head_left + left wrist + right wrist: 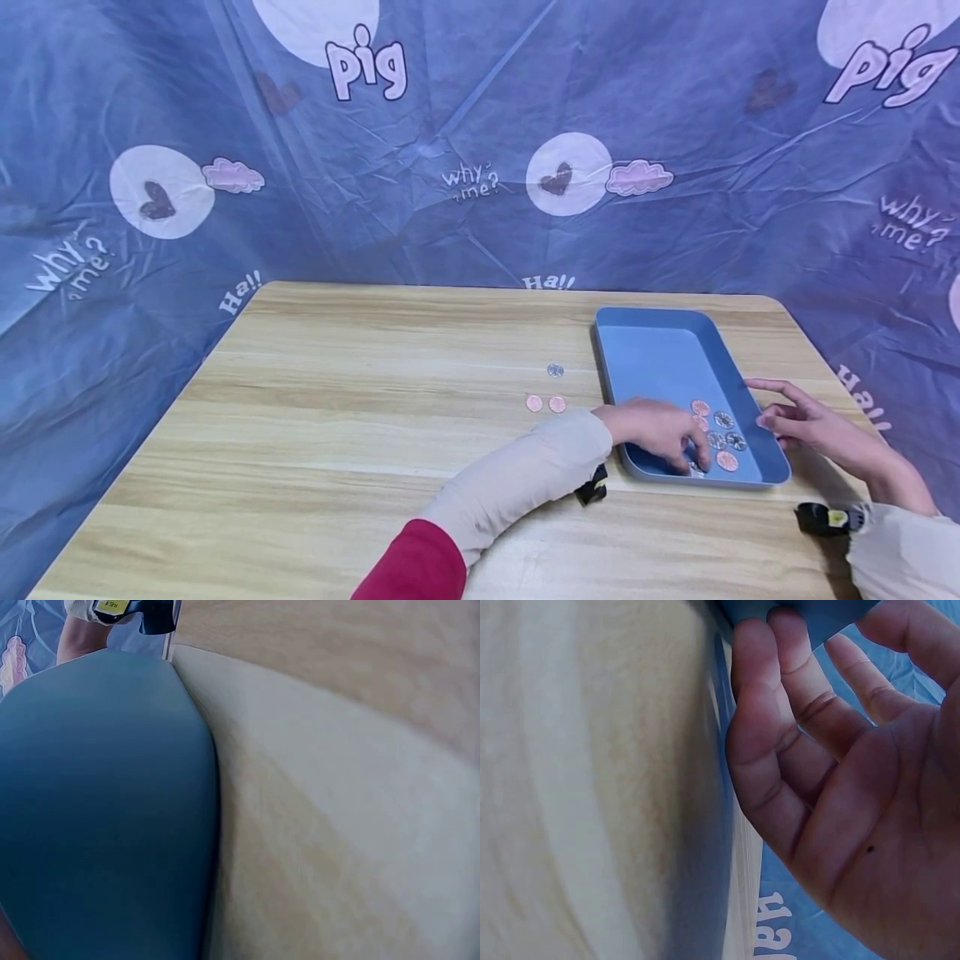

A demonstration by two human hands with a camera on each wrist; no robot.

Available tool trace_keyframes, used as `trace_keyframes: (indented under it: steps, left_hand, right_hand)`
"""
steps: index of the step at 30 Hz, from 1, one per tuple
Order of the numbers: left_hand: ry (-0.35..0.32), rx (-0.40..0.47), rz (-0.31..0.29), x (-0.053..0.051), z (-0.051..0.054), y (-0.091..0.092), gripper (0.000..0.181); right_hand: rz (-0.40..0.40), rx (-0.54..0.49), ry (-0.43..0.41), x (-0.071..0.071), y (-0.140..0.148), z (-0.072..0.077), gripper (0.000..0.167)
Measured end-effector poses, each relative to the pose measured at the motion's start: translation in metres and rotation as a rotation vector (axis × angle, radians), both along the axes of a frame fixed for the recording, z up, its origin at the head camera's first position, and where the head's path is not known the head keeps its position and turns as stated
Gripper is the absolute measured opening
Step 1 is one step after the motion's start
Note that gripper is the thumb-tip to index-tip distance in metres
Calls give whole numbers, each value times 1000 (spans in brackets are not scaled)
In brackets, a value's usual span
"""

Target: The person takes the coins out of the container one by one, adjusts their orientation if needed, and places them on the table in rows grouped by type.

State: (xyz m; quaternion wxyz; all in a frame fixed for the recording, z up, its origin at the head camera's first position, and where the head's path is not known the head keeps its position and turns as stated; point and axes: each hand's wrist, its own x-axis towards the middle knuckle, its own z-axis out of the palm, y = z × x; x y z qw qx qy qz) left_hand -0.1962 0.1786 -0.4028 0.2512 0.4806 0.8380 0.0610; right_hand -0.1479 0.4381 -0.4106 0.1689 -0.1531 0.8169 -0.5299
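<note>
Inside the blue tray (652,350), my left hand (663,429) reaches down from the left, its thumb and fingertips about a silver coin (697,471) on the tray's floor. That coin is partly covered by the fingers. Beside them lie several more coins, among them a copper coin (727,461) and a silver coin (736,442). My right hand (817,425) grips the tray's right wall, thumb at the rim. In the right wrist view, curled fingers (761,742) touch the tray's underside edge (832,619). The left wrist view shows the tray's outer wall (112,802); the left fingers are hidden there.
Left of the tray, a silver coin (555,370) and two copper coins, one farther left (534,403) and one nearer the tray (557,404), lie on the wooden table (337,417). A blue printed cloth (420,225) hangs behind the table and along its sides.
</note>
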Motion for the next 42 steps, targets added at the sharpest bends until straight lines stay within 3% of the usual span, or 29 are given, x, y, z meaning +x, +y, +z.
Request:
trace_keyframes:
  steps: [15, 20, 26, 31, 42]
  left_hand:
    - [-20, 20, 57, 0, -3, 0, 14]
    - [-41, 27, 42, 0, -2, -2, 4]
    - [-52, 33, 57, 0, -1, -3, 5]
    - [-66, 52, 84, -2, -1, -4, 22]
    - [29, 31, 146, -4, -2, -5, 17]
  right_hand:
    - [7, 10, 25, 2, 0, -2, 63]
    - [-6, 25, 24, 2, 0, -2, 62]
    - [-9, 39, 36, 3, 1, -1, 64]
    - [-17, 47, 38, 2, 0, -1, 65]
    - [-25, 56, 19, 1, 0, 1, 63]
